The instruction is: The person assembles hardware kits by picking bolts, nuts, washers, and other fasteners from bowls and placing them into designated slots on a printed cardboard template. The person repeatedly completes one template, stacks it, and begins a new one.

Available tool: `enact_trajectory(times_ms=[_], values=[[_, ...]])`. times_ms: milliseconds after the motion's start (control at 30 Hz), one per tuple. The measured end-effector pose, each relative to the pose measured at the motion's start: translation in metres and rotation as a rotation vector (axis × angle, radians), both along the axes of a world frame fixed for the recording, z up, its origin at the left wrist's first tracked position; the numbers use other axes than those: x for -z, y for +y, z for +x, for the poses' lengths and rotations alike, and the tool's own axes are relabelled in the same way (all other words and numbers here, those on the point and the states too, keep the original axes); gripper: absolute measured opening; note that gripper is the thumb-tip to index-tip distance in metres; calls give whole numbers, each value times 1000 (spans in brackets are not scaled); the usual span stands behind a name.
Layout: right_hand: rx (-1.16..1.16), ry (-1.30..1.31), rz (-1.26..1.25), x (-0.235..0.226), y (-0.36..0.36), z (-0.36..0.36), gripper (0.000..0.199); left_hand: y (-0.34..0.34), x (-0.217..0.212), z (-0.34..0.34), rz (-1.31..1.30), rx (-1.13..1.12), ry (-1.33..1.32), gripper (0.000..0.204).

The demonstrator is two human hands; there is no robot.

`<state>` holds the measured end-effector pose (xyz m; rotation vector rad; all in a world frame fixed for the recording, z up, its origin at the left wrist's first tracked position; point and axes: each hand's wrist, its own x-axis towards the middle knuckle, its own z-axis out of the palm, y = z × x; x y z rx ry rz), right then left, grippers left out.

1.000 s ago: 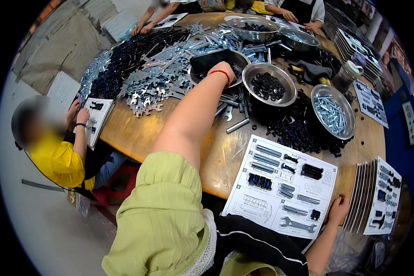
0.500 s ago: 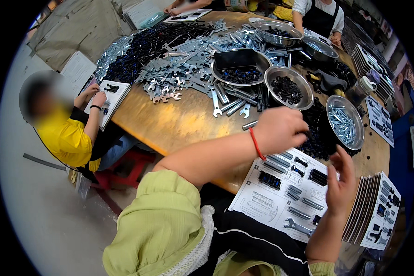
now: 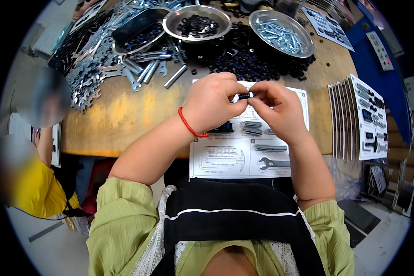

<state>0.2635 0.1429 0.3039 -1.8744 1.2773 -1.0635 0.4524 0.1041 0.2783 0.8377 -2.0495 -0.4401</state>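
Both hands meet above a printed sheet (image 3: 198,158), with the small dark part (image 3: 244,96) between their fingertips. The left hand (image 3: 216,102), its wrist ringed by a red cord bracelet (image 3: 187,124), pinches the part's 9 o'clock end between thumb and forefinger, and the right hand (image 3: 280,110) pinches its 3 o'clock end in the same way, the remaining fingers of both curled. The part's long axis runs nearly level, from 9 toward 3 o'clock; the fingertips cover much of it, and it is too small to tell which end is the head, though a bright glint shows at the right fingertips. Reckoned from the part, with 12 o'clock away from the wearer, a heap of black pieces (image 3: 253,68) lies on the counter (image 3: 129,115) between 12 and 1, a steel bowl of silver screws (image 3: 301,50) stands at 1, and a steel bowl of black rings (image 3: 174,26) at 11. A silver tube (image 3: 175,77) lies between 9 and 10, slanting toward between 1 and 2; a pile of wrenches (image 3: 85,79) spreads farther out near 9. A row of printed cards (image 3: 354,119) stands just past 3, and a co-worker in yellow (image 3: 34,191) sits at 8.
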Motion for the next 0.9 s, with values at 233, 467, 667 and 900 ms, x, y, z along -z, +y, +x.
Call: enact_trajectory(times_ms=[233,467,667,900], values=[[166,237,133,34,0,-34,18,2,34,-26,129,-68,-413,14],[156,643,159,70,-3,-36,14,-1,60,-46,187,-104,-680,13],[80,661,135,71,-8,-35,11,-1,61,-46,225,-91,-631,13],[84,695,156,78,-11,-28,14,2,61,-49,286,-99,-633,16]])
